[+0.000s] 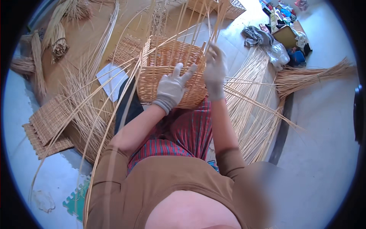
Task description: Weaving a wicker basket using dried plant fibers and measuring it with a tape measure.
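A half-woven wicker basket (150,84) rests on my lap, with upright stakes (183,26) rising from its rim and long loose strands trailing out to the left and right. Against its near wall lies my left hand (171,86), in a pale glove, index and middle fingers stretched out and apart. At the basket's right corner my right hand (215,70), also gloved, is raised with fingers curled together around a wicker strand beside the corner stakes. The exact grip of those fingertips is partly hidden and slightly blurred.
Bundles of reeds (301,80) lie at right, more loose strands (248,103) nearer my right arm. Woven panels (49,118) sit at left, another panel (127,49) behind the basket. A white sheet (111,81) lies left; a yellow box (285,36) with cloths stands far right.
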### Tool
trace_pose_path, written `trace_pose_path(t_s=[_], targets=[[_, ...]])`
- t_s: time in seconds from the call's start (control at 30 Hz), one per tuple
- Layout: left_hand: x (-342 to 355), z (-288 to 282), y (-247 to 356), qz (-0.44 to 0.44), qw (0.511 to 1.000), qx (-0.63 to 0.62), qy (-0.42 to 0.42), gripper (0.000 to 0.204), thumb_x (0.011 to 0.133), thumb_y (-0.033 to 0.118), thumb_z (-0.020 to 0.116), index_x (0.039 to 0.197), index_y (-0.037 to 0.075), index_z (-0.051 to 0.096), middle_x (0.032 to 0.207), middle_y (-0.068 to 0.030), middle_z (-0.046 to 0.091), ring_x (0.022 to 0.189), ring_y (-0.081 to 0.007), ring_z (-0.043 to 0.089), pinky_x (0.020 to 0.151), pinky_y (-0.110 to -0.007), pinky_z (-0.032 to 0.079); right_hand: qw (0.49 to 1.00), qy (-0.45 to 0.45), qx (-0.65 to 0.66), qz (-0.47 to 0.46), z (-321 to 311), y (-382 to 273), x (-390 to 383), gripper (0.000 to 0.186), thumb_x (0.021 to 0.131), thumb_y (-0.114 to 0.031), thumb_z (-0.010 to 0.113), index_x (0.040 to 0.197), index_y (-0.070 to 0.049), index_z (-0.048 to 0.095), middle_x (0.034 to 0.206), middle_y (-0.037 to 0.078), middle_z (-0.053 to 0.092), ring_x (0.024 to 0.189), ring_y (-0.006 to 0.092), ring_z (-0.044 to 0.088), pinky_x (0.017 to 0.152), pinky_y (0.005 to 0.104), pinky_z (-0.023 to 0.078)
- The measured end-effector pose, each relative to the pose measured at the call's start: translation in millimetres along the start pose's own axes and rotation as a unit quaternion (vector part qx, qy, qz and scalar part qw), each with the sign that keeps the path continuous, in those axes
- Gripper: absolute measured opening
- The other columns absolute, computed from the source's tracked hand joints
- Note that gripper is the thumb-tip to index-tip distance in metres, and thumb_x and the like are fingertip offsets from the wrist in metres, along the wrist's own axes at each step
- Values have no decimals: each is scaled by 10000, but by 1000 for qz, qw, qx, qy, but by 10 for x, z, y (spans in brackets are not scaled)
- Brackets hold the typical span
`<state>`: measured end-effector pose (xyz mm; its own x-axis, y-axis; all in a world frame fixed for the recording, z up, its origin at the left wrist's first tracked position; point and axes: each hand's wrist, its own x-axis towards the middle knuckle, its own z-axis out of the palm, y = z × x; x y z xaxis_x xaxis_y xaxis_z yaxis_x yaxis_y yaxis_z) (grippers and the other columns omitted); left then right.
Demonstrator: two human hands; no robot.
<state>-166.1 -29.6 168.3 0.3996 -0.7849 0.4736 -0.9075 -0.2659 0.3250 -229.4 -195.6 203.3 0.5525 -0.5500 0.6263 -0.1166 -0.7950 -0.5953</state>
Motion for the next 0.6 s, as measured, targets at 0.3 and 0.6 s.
trace_pose_path(t_s=[0.3,0.6], targets=[[54,358,28,-33,986,154,-47,570,933,134,498,1443,386,494,1175,-92,514,859,-219,619,766,-379,474,932,108,151,312,-802,411,-1028,318,1029,-3,421,1304,-20,582,1035,113,664,800,142,655,784,278,546],[-489,-35,-694,-326,727,-514,317,174,896,121,765,1005,30,663,917,-63,689,812,-142,657,728,-262,554,985,-93,14,143,-154,151,-790,663,855,27,631,1482,-42,427,1433,191,530,1331,325,514,1153,412,357]])
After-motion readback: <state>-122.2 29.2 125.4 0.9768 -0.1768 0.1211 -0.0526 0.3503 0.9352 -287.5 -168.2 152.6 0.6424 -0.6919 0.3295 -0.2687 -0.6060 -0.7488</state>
